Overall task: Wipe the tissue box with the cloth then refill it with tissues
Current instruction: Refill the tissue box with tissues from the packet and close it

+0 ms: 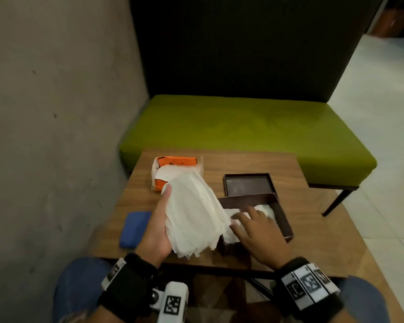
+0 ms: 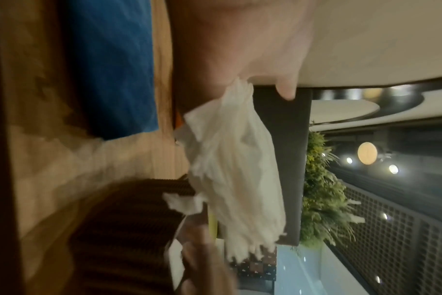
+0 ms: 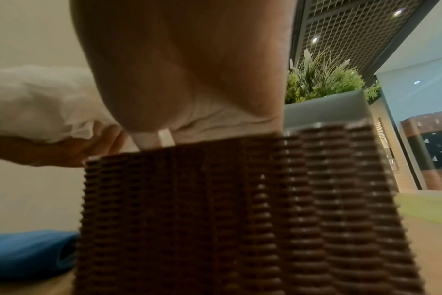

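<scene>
- Refilling is the step I judge to be in hand: the blue cloth (image 1: 135, 229) lies put down at the left of the wooden table (image 1: 313, 229), held by neither hand.
- I see my left hand (image 1: 155, 231) grasping a thick stack of tissues (image 1: 194, 215), thumb along its far edge, the stack tilted up just beside the tissue box (image 1: 283, 220).
- My right hand (image 1: 257, 231) lies flat, fingers spread and gripping nothing, pressing tissues already inside the box, near its left end.
- The box stands open near the table's front edge; its lid (image 1: 248, 184) lies just behind it, inside up.
- The orange tissue pack (image 1: 175, 170) sits torn open at the far left.
- To do this well, I would square the stack's ragged lower edges first, then lay it in flat and level.
- I would lift the pressing hand clear only as the stack arrives, so that the lower layer stays compressed.
- Whether the whole stack fits in the box I cannot tell.
</scene>
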{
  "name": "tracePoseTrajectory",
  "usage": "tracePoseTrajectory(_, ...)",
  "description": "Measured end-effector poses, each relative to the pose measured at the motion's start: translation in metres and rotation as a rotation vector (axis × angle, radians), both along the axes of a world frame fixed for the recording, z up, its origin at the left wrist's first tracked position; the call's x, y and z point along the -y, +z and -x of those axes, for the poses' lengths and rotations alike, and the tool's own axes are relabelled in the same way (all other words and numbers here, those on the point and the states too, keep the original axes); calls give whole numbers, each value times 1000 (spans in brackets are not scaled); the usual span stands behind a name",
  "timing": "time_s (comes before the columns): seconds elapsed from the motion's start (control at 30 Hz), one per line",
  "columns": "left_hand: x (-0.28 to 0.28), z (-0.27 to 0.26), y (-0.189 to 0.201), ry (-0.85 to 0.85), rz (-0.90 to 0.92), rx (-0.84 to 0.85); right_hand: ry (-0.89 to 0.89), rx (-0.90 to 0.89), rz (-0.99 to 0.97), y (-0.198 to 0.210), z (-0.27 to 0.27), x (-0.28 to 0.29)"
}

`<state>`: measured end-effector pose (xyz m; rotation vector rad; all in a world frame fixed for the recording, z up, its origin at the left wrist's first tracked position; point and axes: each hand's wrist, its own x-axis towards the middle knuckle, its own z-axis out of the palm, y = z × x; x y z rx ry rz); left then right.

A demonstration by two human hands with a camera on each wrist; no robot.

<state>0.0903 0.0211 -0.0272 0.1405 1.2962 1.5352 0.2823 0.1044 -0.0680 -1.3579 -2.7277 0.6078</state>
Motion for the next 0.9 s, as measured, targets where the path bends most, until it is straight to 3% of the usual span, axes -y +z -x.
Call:
tracePoseTrajectory(0.1,11,-17,-11,-74,56,-124,-208,-672,162,14,3,18)
tracePoseTrajectory(0.13,16,-22,-15,-78,54,-160,-313,-857,323,23,5,26)
tracePoseTrajectory(0.2,22,-30,-16,-80,24,-199,-489,-1046,740,36,4,40)
tracePoseTrajectory(0.27,26,-41,-9,-100,-15,-235,-531,-1108,1032,42,3,50)
tracePoseTrajectory(0.33,29,-57,-3,-160,-31,-259,-486,-1154,1105,43,6,62)
tracePoseTrajectory(0.47,33,-77,-3,-212,-29,-380,-472,-1164,1032,38,17,74)
tracePoseTrajectory(0.6,34,-74,-2,-219,-56,-319,-438,-1126,1027,34,11,73)
tracePoseTrajectory(0.73,33,-74,-1,-312,-22,-518,-401,-1010,973,34,9,73)
tracePoseTrajectory(0.9,35,-50,2,-525,-22,-624,-424,-941,938,38,-8,54)
